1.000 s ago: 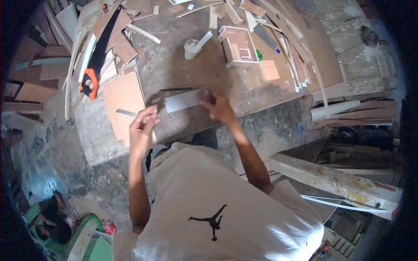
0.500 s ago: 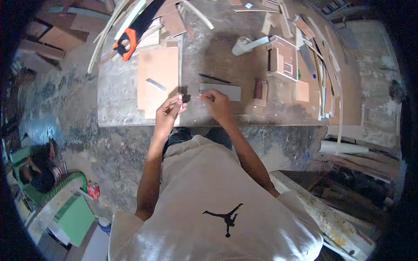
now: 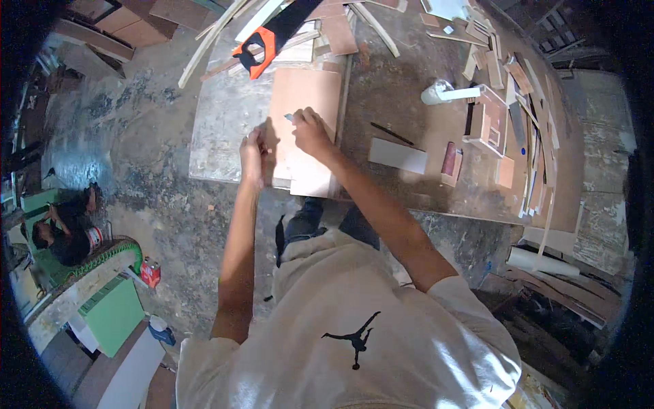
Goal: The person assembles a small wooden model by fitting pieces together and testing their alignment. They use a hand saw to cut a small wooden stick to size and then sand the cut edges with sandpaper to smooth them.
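Observation:
My right hand (image 3: pixel 311 133) is closed over the light wooden board (image 3: pixel 310 88), its fingers pinching a small grey metal strip (image 3: pixel 289 117), of which only one end shows. By the board's left edge is my left hand (image 3: pixel 252 155), fingers curled together; a small pale spot shows at its fingertips, too small to name. The board lies on the worktable (image 3: pixel 228 129), its near end by the table's front edge. To the right lie a white flat strip (image 3: pixel 398 156) and a thin dark pencil-like stick (image 3: pixel 392 133).
A handsaw (image 3: pixel 256 53) with an orange and black handle lies beyond the board. Farther right are a white cup (image 3: pixel 436 92), a small wooden box-like piece (image 3: pixel 488 126), a reddish block (image 3: pixel 450 161) and several wood offcuts (image 3: pixel 535 136). Another person (image 3: pixel 65 235) sits at far left.
My right hand has moved left onto the board and picked up the metal strip that lay there. My left hand is now at the board's left edge. The view has shifted.

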`<state>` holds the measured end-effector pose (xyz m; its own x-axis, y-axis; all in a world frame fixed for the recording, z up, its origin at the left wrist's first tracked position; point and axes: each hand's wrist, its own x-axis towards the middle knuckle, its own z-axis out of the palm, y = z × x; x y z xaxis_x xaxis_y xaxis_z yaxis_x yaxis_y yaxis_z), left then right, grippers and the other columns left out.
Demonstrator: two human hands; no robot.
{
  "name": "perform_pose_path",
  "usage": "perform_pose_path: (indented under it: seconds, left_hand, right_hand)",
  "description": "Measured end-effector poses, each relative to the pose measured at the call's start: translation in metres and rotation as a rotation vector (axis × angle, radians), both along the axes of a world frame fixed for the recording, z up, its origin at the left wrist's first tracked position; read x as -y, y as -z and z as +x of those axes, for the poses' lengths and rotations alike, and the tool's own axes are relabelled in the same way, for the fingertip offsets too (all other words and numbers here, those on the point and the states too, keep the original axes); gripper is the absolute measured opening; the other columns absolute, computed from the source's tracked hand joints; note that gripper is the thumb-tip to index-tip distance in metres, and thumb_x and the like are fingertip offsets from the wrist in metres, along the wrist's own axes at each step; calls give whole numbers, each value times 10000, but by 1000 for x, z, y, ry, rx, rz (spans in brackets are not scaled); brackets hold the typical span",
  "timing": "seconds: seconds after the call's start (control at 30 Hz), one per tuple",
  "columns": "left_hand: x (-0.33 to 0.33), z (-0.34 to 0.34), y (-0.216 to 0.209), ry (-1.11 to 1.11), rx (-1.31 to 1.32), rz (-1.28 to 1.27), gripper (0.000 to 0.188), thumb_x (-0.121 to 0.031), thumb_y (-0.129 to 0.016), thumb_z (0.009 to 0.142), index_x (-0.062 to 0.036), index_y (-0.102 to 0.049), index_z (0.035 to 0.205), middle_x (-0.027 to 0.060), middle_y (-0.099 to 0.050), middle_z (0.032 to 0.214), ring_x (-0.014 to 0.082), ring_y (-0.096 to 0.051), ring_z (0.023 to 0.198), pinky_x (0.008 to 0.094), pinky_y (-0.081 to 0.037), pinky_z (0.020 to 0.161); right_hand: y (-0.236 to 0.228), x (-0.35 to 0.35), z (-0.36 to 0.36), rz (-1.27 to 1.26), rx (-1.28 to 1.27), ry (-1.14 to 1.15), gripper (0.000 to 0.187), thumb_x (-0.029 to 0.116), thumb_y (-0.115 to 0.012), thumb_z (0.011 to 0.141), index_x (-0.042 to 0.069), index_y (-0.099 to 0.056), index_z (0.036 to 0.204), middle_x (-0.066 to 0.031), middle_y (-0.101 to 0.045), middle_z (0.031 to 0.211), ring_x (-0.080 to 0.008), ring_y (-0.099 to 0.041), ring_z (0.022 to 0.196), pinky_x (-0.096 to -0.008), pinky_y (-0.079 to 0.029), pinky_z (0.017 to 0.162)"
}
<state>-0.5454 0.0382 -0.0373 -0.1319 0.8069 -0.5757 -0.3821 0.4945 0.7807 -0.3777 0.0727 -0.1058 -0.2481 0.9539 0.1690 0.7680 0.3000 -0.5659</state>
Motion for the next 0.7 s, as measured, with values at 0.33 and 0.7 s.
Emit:
perform_pose_path:
  seconds: [0.33, 0.7]
  left_hand:
    - [-183, -26, 62, -70, -55, 125, 67, -167, -673, 889, -109, -646, 907, -12, -605, 742, 123, -529, 592, 306, -440, 525]
    - [-155, -12, 19, -123, 233, 393, 199, -15, -743, 830, 25, -601, 963, 85, -643, 970, 152, -634, 820, 307, -552, 745]
  right_hand:
    - [-35, 37, 14, 187, -221, 175, 155, 3, -574, 865, 7, -602, 1017, -185, -609, 990, -370, -601, 947, -435, -477, 822]
    - [-126, 93, 0, 106, -644, 423, 154, 98, -598, 925, 20, -610, 1058, -168, -630, 985, -342, -637, 931, -421, -509, 830]
